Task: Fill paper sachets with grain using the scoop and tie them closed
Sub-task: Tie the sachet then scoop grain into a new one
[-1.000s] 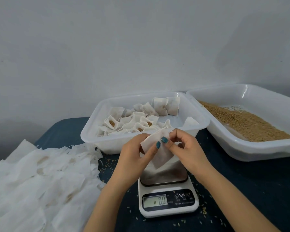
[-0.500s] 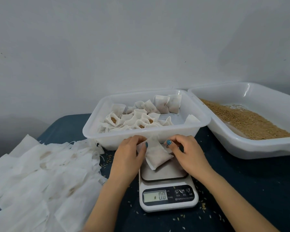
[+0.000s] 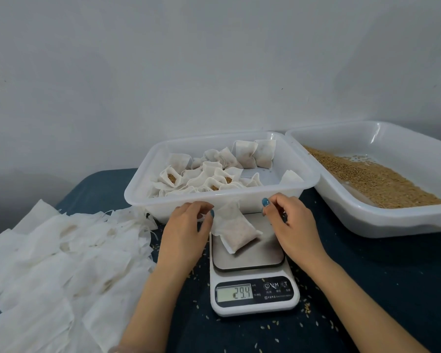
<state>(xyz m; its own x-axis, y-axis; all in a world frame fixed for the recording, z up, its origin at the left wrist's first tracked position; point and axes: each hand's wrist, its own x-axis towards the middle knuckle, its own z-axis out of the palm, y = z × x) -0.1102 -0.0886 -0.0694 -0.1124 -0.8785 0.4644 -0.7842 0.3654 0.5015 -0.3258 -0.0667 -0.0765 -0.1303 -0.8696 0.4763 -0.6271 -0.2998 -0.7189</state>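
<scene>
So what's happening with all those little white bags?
A person is weighing a filled sachet. It lies on the scale, which reads 29.4. The left hand is at its edge; the right hand hovers beside it, loosely curled. More sachets sit in the white tub behind, and grain is in the tray on the right.

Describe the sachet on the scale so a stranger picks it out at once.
Find the white digital kitchen scale at the front of the dark blue table. One plump white paper sachet lies on its steel platform. Unlike those in the white plastic tray behind, it lies alone.
</scene>
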